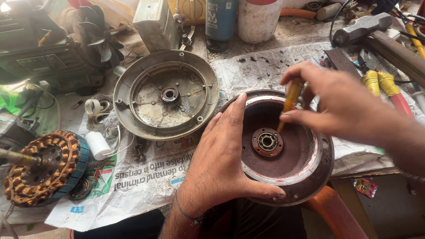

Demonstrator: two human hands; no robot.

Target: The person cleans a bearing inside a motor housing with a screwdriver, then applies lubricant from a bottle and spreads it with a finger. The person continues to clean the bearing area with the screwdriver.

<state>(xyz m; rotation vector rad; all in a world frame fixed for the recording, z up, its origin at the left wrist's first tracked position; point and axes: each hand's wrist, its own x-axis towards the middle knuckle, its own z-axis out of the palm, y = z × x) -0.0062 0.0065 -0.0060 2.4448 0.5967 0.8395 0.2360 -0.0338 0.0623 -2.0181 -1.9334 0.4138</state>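
My left hand (221, 159) grips the near left rim of a round rusty-brown motor housing (305, 168), thumb along its front edge. A steel bearing (268, 141) sits in the hub at its centre. My right hand (343, 104) pinches a thin yellow-amber tool (290, 99), and its tip points down beside the bearing. The housing rests at the bench's front edge, partly on newspaper.
A grey round cover (166, 95) lies open-side up behind my left hand. A copper-wound stator (42, 168) and a white capacitor (98, 145) are at left. Hammer (361, 27), yellow-handled pliers (385, 86), bottle and white container stand at the back. Newspaper (141, 177) covers the bench.
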